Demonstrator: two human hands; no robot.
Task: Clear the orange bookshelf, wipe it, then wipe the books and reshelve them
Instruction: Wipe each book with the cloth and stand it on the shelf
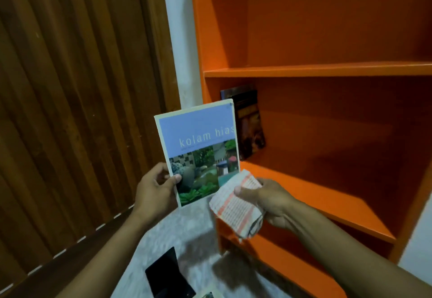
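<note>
My left hand (pixel 156 189) grips the lower left edge of a thin book (pixel 198 148) with a lilac cover titled "kolam hias" and garden photos, held upright in front of the orange bookshelf (pixel 327 70). My right hand (pixel 271 200) holds a bunched white cloth with orange stripes (pixel 236 206), which touches the book's lower right corner. One dark book (pixel 249 124) stands upright at the left end of the middle shelf. The shelf above it holds nothing that I can see.
A wooden slatted door (pixel 77 98) fills the left side. On the grey floor near the bottom lie a black book (pixel 167 274) and the corner of another book (pixel 208 294). A white wall strip (pixel 180 40) separates door and bookshelf.
</note>
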